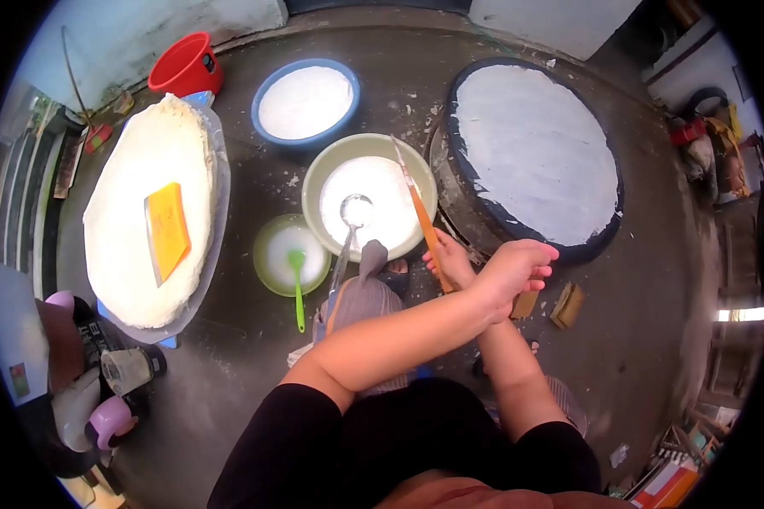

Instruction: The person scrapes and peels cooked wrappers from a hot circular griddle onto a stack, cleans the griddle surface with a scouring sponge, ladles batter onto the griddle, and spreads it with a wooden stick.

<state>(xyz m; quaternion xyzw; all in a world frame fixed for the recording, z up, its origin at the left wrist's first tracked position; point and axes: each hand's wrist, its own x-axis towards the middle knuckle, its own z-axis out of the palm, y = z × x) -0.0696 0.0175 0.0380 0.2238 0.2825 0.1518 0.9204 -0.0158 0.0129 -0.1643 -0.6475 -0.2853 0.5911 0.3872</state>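
My forearms cross in front of me, the left over the right. My left hand [516, 273] is past my right wrist, near the griddle's lower edge; its fingers are loosely bent and nothing shows in them. My right hand [452, 261] is closed around a long, flat wooden spatula [423, 214], its whitened tip reaching over the rim of the cream basin [311, 197]. White batter [373, 174] fills much of that basin, and a metal ladle [349, 227] rests in it. To the right, the round dark griddle [604, 242] carries a thin white sheet [535, 144] with uneven edges.
A tall pale stack of round sheets [127, 220] stands left, with a yellow scraper [168, 229] on top. A blue basin [257, 114] of white stuff, a red bucket [187, 69] and a small green bowl [263, 276] with a green spatula [298, 293] stand on the floor.
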